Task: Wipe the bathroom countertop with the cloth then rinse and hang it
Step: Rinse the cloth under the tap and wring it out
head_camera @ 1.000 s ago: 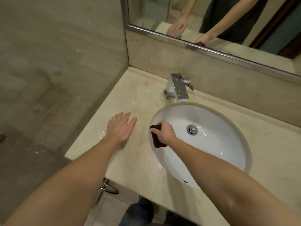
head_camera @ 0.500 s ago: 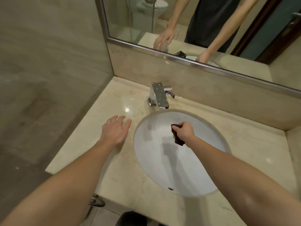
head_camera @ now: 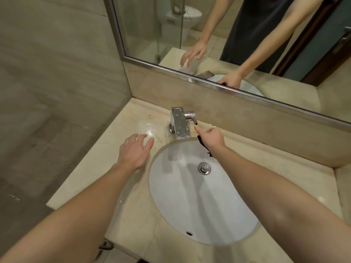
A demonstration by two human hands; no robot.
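Step in hand: By the look of it, the start of the rinse. The right hand (head_camera: pixel 211 138) is at the faucet (head_camera: pixel 179 123), its index finger stretched out to just short of the lever (head_camera: pixel 191 117).
Right hand: The other fingers are clenched round the dark cloth (head_camera: pixel 208 153).
Cloth: It hangs bunched from the right hand, over the back rim of the sink (head_camera: pixel 180 196) and just beside the spout.
Left hand: Released, fingers spread and grasping nothing, low over the table (head_camera: pixel 133 118) to the left of the sink. Whether the palm touches the stone cannot be told.
Next move: Likely a push or lift on the lever with that one finger, delicate work with the cloth bundled in the same hand. The cloth then needs to go under the spout.
Faucet: No stream shows at the spout.
Sink: A white oval bowl with no pooled water to be seen and nothing lying in it. The metal drain (head_camera: pixel 204 168) sits at the bottom; whether it is plugged cannot be told.
Table: A wet sheen and scattered drops lie around the faucet base and along the sink's left rim.
Task progress: Rinsing and hanging appear not yet done. No hook or rail for the cloth is in view.
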